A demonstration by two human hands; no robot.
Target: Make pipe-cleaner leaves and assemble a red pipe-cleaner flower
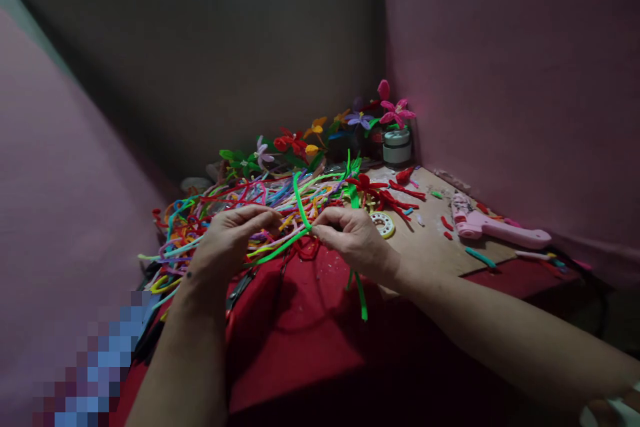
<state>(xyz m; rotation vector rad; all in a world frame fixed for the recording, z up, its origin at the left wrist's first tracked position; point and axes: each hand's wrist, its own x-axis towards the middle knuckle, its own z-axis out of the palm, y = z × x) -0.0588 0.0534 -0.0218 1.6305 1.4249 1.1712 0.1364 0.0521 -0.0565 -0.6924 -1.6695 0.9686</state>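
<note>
My right hand is closed in a pinch on bright green pipe cleaners where two strands cross. One strand curves upward from the crossing; the other slants down to the left. My left hand is to the left of them, thumb and forefinger brought together. Whatever lies between those fingertips, if anything, is too small to make out. More green pipe cleaners show behind and below my right hand. Past both hands spreads a tangled heap of multicoloured pipe cleaners. Red pipe-cleaner petals lie beyond my right hand.
A pink glue gun rests on the board at right, among coloured scraps. Near my right wrist is a yellow-and-white ring. Scissors lie by my left forearm on the red cloth. Pipe-cleaner flowers and a jar stand behind.
</note>
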